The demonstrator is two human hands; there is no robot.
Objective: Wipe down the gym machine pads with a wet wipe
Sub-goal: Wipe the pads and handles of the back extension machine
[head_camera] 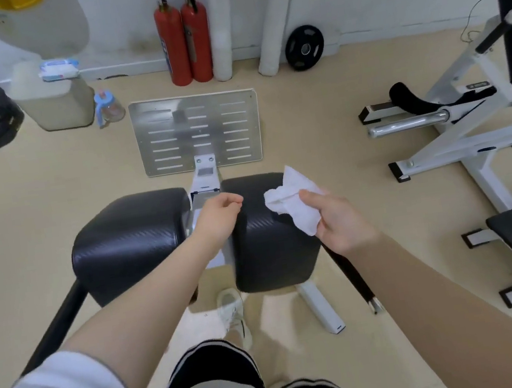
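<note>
Beige gym floor [322,137] beneath two black pads [272,244]. Right hand [339,218] pinches wet wipe [292,203]; left hand [218,217] loosely curled, empty. Flatten wipe, stroke overlapping.

Two red fire extinguishers [184,40] stand side by side against the white wall, with a black weight plate [304,47] leaning on the same wall further right. On the tan floor [320,124] a slotted metal footplate [197,131] lies flat. To its left a clear bottle with a blue handle [107,108] stands just beside a pale block [51,98]. At the right a white-framed bench [469,115] has a chrome bar [408,123] sticking out.
</note>
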